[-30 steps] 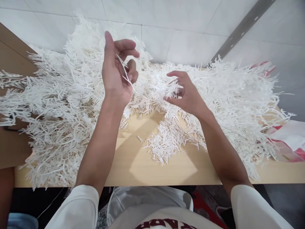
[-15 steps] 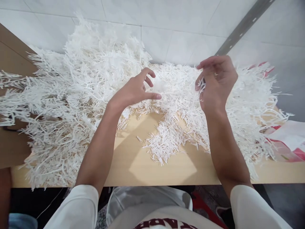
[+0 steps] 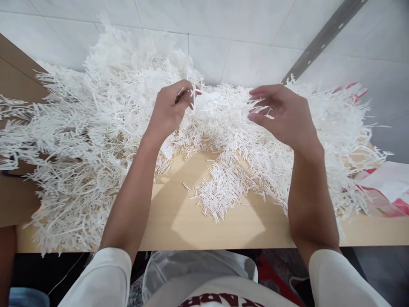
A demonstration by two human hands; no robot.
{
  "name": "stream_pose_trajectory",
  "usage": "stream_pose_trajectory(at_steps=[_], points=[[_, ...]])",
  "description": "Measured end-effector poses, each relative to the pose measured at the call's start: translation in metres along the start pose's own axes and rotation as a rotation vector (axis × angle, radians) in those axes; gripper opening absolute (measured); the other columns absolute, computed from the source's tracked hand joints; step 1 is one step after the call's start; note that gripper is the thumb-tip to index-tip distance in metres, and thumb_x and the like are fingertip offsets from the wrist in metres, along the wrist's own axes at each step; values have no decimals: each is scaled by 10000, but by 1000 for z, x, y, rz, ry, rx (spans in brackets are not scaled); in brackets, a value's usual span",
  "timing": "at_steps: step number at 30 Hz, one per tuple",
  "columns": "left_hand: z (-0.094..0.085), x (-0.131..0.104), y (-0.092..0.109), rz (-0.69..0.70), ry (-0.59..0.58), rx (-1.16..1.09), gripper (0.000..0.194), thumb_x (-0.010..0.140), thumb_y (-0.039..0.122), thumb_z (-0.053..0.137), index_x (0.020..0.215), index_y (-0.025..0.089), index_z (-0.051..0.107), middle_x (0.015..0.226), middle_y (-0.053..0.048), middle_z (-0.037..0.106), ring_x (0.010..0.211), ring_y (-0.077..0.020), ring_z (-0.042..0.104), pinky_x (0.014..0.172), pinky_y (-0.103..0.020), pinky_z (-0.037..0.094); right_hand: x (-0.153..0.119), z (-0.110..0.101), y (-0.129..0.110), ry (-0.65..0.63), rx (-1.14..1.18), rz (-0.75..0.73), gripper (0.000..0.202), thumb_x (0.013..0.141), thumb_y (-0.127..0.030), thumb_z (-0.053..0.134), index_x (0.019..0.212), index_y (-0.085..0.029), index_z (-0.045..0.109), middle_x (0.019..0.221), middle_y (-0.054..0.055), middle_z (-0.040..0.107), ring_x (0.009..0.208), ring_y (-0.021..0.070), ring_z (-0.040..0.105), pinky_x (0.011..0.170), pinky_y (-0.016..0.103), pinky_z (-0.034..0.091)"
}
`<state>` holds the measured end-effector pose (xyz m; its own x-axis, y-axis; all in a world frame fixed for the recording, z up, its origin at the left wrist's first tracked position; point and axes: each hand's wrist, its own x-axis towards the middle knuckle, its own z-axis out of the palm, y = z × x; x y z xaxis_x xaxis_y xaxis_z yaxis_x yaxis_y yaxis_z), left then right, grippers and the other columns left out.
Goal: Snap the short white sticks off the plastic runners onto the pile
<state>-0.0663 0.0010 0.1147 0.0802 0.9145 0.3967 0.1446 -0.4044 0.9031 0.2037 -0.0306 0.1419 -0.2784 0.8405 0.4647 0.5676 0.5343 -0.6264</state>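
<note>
White plastic-looking branched sprigs cover much of the table, with a tall heap (image 3: pixel 128 89) on the left and a spread-out heap (image 3: pixel 329 140) on the right. My left hand (image 3: pixel 169 106) is raised over the middle, its thumb and fingers closed on a thin white sprig (image 3: pixel 209 99) that points right. Opposite it, my right hand (image 3: pixel 284 115) has its fingertips turned left, with thin white strands (image 3: pixel 263 107) between thumb and fingers. Below both hands lies a small pile of short, loose white bits (image 3: pixel 220 189).
A light wooden table (image 3: pixel 204 230) runs across in front of me. Behind it stands a tiled wall (image 3: pixel 249 25) with a slanting metal bar (image 3: pixel 316 42). Brown cardboard (image 3: pixel 19 68) is at the left, and a red-and-white plastic bag (image 3: pixel 390 187) lies at the right.
My left hand has turned and closed on a sprig, after being open with fingers apart. My right hand has moved left and lower, and its fingers now point toward the left hand.
</note>
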Motion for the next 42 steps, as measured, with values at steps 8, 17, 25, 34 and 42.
stream_pose_trajectory(at_steps=[8, 17, 25, 34, 42], points=[[1, 6, -16, 113, 43, 15, 115, 837, 290, 637, 744, 225, 657, 697, -6, 571, 729, -125, 614, 700, -248, 463, 1, 7, 8, 73, -201, 84, 154, 868, -320, 602, 908, -233, 723, 740, 2, 668, 605, 112, 548, 590, 295, 437], [8, 9, -34, 6, 131, 14, 180, 834, 276, 609, 691, 198, 532, 723, -11, 502, 771, -139, 604, 634, -243, 424, 6, 3, 12, 262, 372, 137, 318, 837, -533, 644, 1118, -388, 620, 836, -25, 598, 538, 83, 427, 444, 248, 335], [5, 6, -20, -25, 222, -5, 260, 850, 237, 596, 616, 199, 489, 607, 1, 437, 628, -101, 451, 577, -273, 299, 4, 1, 31, 66, -1, 193, 208, 748, -441, 758, 812, -252, 702, 628, -23, 613, 638, 137, 594, 669, 332, 521], [16, 9, -21, -246, 197, -120, 233, 826, 211, 574, 603, 210, 508, 617, -6, 542, 609, -113, 499, 540, -267, 310, 6, 16, 29, -306, 724, 399, 371, 833, -583, 607, 1042, -314, 458, 869, 3, 704, 778, 213, 701, 673, 390, 562], [11, 6, -9, -244, 263, -94, 301, 863, 134, 469, 568, 185, 498, 548, 9, 436, 500, -67, 326, 510, -259, 247, 4, -6, 23, -385, 439, 512, 560, 803, -555, 667, 1297, -343, 510, 573, -45, 527, 462, 86, 421, 378, 211, 198]])
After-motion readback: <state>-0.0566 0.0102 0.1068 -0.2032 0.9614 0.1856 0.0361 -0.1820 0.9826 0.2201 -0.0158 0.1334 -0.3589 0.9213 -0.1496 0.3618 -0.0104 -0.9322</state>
